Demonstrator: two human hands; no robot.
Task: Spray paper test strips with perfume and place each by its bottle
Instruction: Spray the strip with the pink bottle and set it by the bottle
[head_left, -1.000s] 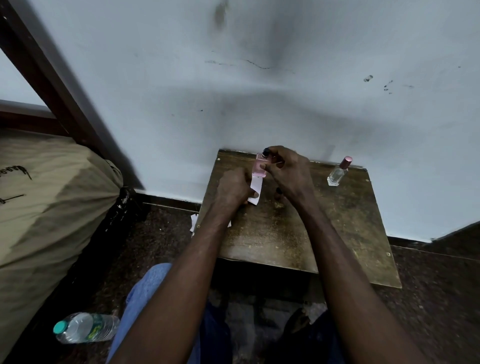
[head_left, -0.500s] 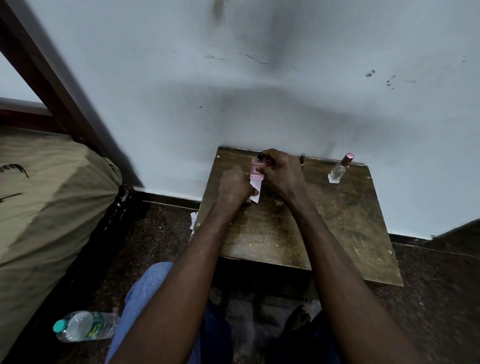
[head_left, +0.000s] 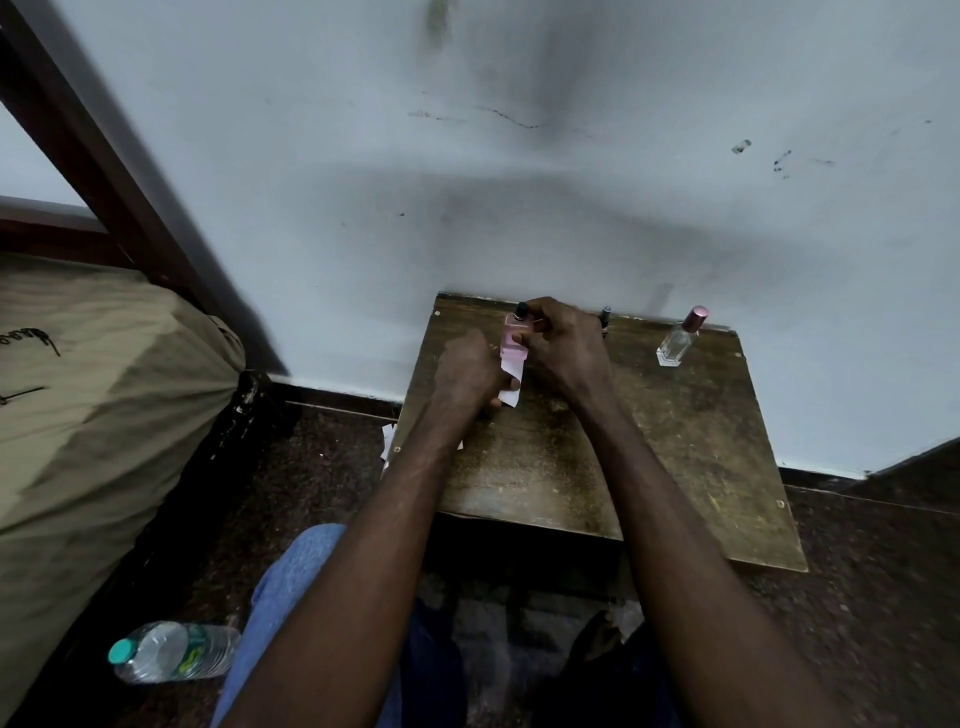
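Note:
My right hand (head_left: 563, 351) grips a small pink perfume bottle (head_left: 515, 340) with a dark spray top, near the far left part of the small wooden table (head_left: 597, 467). Just below the bottle my left hand (head_left: 467, 376) pinches a white paper strip (head_left: 511, 384), which touches the bottle's lower end. A clear perfume bottle with a pink cap (head_left: 679, 339) stands at the far right of the table. A thin dark bottle (head_left: 605, 318) shows partly behind my right hand, by the wall.
The table stands against a pale wall (head_left: 519, 182). More white paper pieces (head_left: 388, 441) lie at the table's left edge. A plastic water bottle (head_left: 171, 650) lies on the dark floor at the lower left. A tan cloth bundle (head_left: 93, 415) fills the left side.
Both hands, with the pink bottle and the strip, have shifted slightly left and toward the wall. The thin dark bottle has come into sight behind my right hand.

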